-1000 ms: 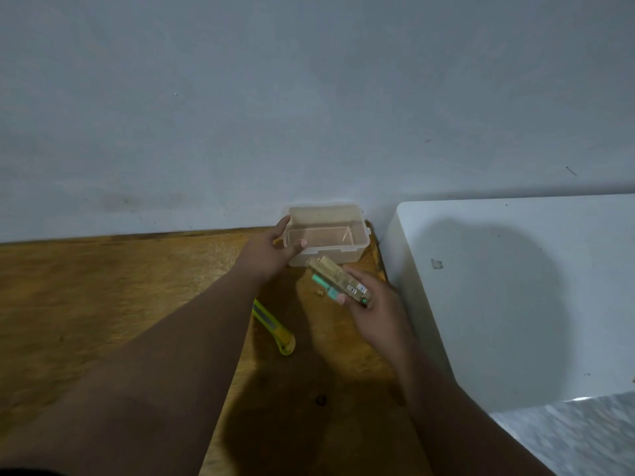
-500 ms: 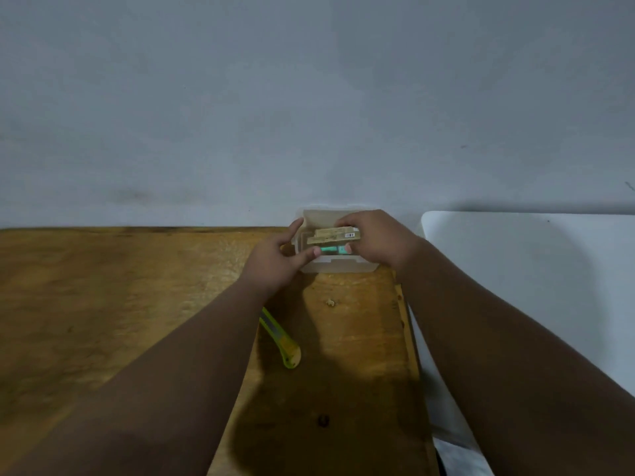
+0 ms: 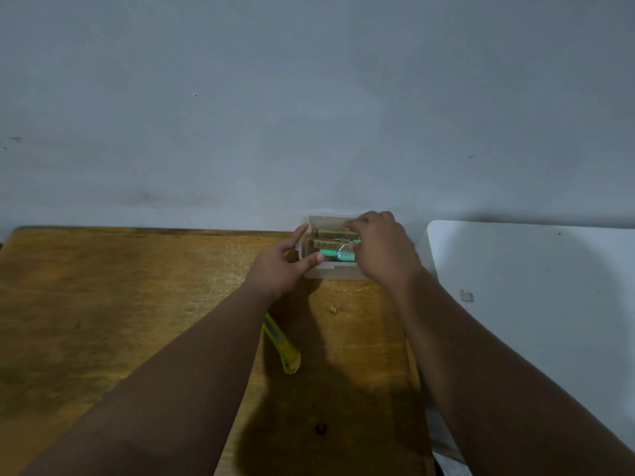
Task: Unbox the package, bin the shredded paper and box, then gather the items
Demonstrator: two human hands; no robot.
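Head view, left hand (image 3: 281, 269): thumb and fingers pinch the near-left corner of the translucent plastic container (image 3: 330, 271), at the wall end of the wooden table (image 3: 103, 304).
Right hand (image 3: 381, 249): fingers closed on the kraft packets (image 3: 331, 237) and green item (image 3: 335, 254), inside the container.
Risk: the light container may slide or tip if the left hand loosens.
Stray: yellow utility knife (image 3: 283, 348) lies near the forearms.

Wooden table (image 3: 103, 304): plastic tub (image 3: 330, 272) (against wall), yellow cutter (image 3: 283, 350).
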